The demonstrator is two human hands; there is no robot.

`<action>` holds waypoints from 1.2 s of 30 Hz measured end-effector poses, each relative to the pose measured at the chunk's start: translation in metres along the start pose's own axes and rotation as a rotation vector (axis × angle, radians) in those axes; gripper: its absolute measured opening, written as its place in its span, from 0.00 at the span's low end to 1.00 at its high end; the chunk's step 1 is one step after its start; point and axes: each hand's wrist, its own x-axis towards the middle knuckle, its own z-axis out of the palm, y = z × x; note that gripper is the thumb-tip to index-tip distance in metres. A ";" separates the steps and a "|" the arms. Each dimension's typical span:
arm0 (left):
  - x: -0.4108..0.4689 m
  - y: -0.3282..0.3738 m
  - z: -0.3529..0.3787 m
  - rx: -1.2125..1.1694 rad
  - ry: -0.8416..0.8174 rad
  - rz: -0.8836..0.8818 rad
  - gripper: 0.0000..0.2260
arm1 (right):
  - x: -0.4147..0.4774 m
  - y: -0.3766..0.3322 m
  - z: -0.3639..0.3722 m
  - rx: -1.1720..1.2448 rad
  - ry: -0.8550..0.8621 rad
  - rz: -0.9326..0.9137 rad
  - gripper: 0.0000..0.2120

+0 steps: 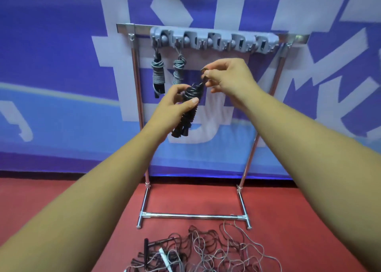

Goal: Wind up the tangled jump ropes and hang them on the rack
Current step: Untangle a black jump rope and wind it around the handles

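A black jump rope (188, 106), wound into a tight bundle round its handles, is held in front of the chrome rack (206, 31). My left hand (175, 104) grips the bundle at its upper half. My right hand (226, 76) pinches the rope's loose loop at the top of the bundle. Two wound grey ropes (158, 73) (178, 69) hang from the left hooks of the grey holder strip (214, 41). A tangle of ropes (198, 251) lies on the floor below.
The rack's two legs and base bar (193, 216) stand on red flooring in front of a blue and white banner wall (61, 65). The holder's middle and right slots (237, 42) carry nothing. A black handle (146, 251) and a white handle (165, 255) lie in the tangle.
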 end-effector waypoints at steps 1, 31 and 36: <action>0.011 0.002 -0.002 -0.014 0.017 0.001 0.14 | 0.012 -0.004 0.000 -0.018 0.004 -0.014 0.06; 0.197 -0.021 0.010 0.036 0.124 -0.115 0.15 | 0.187 0.032 0.014 0.103 0.214 0.111 0.14; 0.187 -0.031 0.010 0.209 0.141 -0.074 0.20 | 0.177 0.038 0.018 -0.306 0.261 -0.023 0.09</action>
